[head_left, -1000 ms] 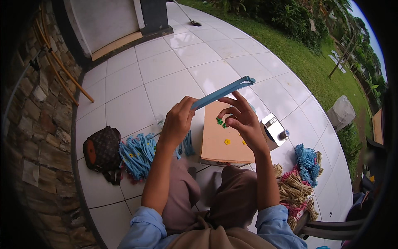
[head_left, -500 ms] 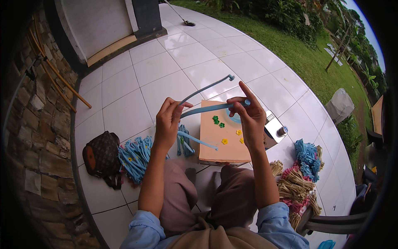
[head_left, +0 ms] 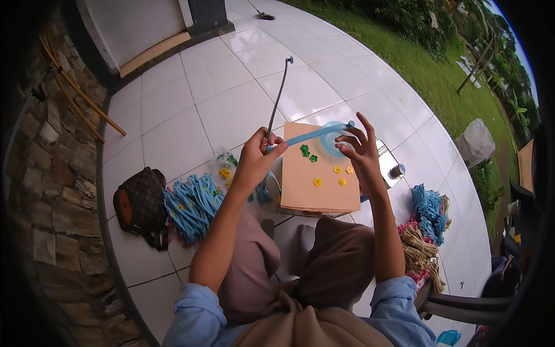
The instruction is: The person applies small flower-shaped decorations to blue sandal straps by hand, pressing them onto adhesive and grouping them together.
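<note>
My left hand (head_left: 259,157) is closed, pinching light blue flat cords (head_left: 315,136) between thumb and fingers. One cord reaches right to a small knob at its tip; a thinner, darker one stands up and away. My right hand (head_left: 363,151) is by the knobbed tip, its fingers spread and curved; whether a fingertip touches the cord is hard to see. Below them is a box with a tan cardboard top (head_left: 300,185). On it lie green flower pieces (head_left: 304,151), several yellow flower pieces (head_left: 317,182) and a translucent blue bowl (head_left: 332,144) near the far edge.
Left of my legs are a bundle of blue cords (head_left: 193,205), a clear bag with yellow pieces (head_left: 225,173) and a dark patterned bag (head_left: 141,202). Right of the box stand a metal can (head_left: 388,165), a blue bundle (head_left: 429,211) and beige bundles (head_left: 417,248).
The thin cord has swung more upright. My left hand has moved right, and the right hand's fingers have spread from the cord's tip. The bowl and the clear bag show more now.
</note>
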Demonstrator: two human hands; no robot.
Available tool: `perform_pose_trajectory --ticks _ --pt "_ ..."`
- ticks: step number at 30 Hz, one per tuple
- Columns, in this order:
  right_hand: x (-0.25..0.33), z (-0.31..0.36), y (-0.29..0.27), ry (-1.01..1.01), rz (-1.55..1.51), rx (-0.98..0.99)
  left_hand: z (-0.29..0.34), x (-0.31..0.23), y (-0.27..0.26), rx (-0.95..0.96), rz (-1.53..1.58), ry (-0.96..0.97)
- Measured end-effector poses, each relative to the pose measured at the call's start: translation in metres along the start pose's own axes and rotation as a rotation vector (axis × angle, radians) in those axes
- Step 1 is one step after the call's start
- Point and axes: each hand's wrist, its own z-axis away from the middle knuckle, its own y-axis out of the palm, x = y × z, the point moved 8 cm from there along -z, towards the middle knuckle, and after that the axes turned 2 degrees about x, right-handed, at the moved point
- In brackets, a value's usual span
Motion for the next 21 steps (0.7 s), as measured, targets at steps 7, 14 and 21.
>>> perform_pose_trajectory --ticks 7,14,21 --pt "-0.127 0.034 0.001 0.067 0.867 0.349 -0.004 0.021 0.001 -0.109 0.000 -0.150" --pt "-0.145 0.036 0.002 0.034 0.954 0.365 -0.008 0.035 -0.001 -0.155 -0.018 -0.127" --pt "-0.144 0.030 0.014 0.124 0.905 0.436 -0.007 0.033 -0.007 -0.169 -0.106 -0.135"
